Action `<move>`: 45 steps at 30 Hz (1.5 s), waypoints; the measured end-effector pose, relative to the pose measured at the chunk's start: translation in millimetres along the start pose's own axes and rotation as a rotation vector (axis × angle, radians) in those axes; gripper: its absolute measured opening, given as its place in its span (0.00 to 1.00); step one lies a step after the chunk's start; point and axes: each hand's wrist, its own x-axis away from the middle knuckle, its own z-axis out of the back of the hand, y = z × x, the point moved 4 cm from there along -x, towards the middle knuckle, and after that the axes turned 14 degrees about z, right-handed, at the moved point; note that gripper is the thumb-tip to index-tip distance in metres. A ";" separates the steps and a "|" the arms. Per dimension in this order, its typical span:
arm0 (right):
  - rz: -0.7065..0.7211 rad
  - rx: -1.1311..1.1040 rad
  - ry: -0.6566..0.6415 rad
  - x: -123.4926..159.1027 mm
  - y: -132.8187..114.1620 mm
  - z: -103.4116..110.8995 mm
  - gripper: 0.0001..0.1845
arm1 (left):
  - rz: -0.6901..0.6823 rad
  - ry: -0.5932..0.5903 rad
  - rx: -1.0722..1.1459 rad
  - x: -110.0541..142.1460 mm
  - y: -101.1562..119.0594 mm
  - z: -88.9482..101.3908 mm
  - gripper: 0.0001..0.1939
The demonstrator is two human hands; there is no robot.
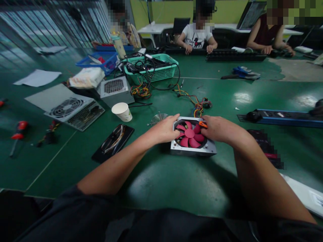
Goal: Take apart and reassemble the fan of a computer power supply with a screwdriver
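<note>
A grey computer power supply lies on the green table in front of me, its red fan facing up. My left hand is closed on its left side, thumb at the fan opening. On the opposite side, my right hand grips the edge. A small orange piece shows by the right fingers; its kind and whether I hold it are unclear. Coloured cables trail from the back of the unit. A round wire fan guard lies just behind my left hand.
A paper cup, an opened metal casing and another power supply stand left. Behind them is a green basket of cables. A red screwdriver lies far left, a blue-edged strip right. Several people sit opposite.
</note>
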 end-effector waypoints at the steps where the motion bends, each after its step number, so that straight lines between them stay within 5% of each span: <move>1: 0.002 -0.004 0.004 -0.2 -0.1 -0.1 0.26 | 0.001 -0.003 0.001 0.2 0.3 0.1 0.41; 45: 0.007 0.012 0.049 1.4 0.9 0.6 0.25 | 0.012 -0.016 0.030 0.4 -1.2 0.1 0.41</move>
